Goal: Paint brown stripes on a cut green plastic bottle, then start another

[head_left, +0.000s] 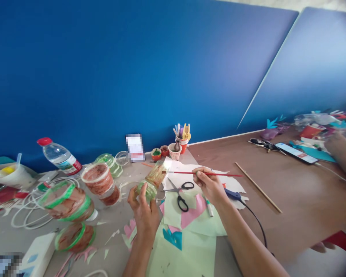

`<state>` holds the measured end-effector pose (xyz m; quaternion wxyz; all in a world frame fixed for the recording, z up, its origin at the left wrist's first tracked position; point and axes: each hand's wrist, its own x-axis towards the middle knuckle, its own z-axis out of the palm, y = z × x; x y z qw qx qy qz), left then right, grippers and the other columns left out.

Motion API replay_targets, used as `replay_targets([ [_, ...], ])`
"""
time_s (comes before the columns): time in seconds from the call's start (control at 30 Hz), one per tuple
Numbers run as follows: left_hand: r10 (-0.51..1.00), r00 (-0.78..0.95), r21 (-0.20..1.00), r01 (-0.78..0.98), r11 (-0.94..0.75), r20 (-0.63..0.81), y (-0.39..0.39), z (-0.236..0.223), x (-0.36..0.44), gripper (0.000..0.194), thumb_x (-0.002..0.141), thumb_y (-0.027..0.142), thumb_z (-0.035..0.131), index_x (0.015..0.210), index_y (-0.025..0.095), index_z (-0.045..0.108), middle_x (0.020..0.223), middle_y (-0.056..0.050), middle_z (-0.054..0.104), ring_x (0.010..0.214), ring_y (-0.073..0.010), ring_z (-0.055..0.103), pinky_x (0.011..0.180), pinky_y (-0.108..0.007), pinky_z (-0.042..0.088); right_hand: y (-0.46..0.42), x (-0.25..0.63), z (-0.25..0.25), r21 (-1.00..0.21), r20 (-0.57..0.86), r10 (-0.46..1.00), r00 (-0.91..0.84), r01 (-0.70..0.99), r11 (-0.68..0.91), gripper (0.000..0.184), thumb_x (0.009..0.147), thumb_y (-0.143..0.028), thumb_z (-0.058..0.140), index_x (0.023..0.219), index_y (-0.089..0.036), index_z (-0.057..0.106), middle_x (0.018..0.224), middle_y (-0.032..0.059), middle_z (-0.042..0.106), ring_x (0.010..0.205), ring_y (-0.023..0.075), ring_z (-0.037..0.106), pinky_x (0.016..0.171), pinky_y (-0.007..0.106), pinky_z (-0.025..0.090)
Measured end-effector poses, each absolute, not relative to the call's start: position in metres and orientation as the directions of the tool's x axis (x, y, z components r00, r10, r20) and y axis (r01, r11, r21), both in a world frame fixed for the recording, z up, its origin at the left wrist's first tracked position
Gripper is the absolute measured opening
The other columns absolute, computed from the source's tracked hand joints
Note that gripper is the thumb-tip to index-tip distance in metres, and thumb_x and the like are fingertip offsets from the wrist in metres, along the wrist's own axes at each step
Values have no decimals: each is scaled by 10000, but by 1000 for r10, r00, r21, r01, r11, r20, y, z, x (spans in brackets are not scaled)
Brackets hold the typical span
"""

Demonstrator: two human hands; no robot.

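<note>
My left hand [145,211] is closed around a plastic bottle piece [155,179], its lower end green and its upper part smeared with brownish paint. Between the fingers of my right hand [209,184] is a thin red paintbrush [219,174], held level. The brush tip points left and meets or nearly meets the upper rim of the bottle piece. Below and between the hands, black-handled scissors [182,196] lie over white, pale green and pink paper [194,211]. A capped marker [209,207] and a dark blue corded tool [232,194] are near my right wrist.
Brown-painted cups [96,177], green-banded containers [66,202] and a water bottle [59,156] stand left. Small paint pots [156,154] and a paper cup [175,152] are at the back. A wooden stick [258,187] and phone [296,152] lie right, near another person's hand [338,148].
</note>
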<state>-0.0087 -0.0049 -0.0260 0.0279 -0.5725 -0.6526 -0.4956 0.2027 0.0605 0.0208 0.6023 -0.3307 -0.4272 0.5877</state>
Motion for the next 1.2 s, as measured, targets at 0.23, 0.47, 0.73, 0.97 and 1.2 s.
replay_targets([
  [0.23, 675, -199, 465, 853, -238, 711, -4, -34, -11, 451, 804, 71, 488, 1239, 190, 516, 1351, -171, 287, 1297, -303, 349, 1002, -504, 399, 58, 198, 20, -917, 89, 987, -132, -397, 29, 237, 700, -384, 736, 765, -161, 689, 551, 4, 570, 450, 83, 401, 433, 237, 261],
  [0.47, 612, -150, 368, 897, -247, 776, -4, -27, -9, 433, 804, 18, 457, 1186, 194, 558, 1302, -167, 323, 1282, -293, 356, 1007, -496, 394, 58, 201, 24, -921, 73, 988, -134, -390, 15, 215, 705, -362, 731, 744, -156, 687, 548, 5, 569, 449, 79, 409, 423, 230, 269],
  [0.73, 639, -153, 385, 891, -240, 754, -3, -29, -10, 421, 804, 47, 483, 1204, 168, 530, 1311, -181, 310, 1264, -308, 365, 982, -498, 414, 58, 202, 24, -919, 84, 986, -148, -394, 19, 204, 709, -349, 729, 745, -152, 688, 546, 6, 574, 441, 70, 404, 428, 224, 261],
  [0.97, 687, -201, 463, 859, -220, 699, -4, -33, -12, 423, 807, 97, 501, 1221, 181, 516, 1346, -177, 279, 1250, -311, 387, 990, -522, 402, 59, 201, 25, -915, 98, 987, -124, -402, 40, 213, 698, -359, 737, 740, -155, 692, 540, 4, 569, 444, 76, 412, 426, 230, 261],
  [1.2, 708, -324, 606, 774, -183, 627, -5, -24, -8, 467, 803, 138, 535, 1263, 179, 465, 1355, -190, 308, 1294, -314, 339, 990, -498, 412, 62, 204, 25, -865, 90, 995, -48, -499, 54, 240, 666, -380, 762, 729, -160, 688, 527, -5, 555, 450, 72, 406, 430, 223, 267],
])
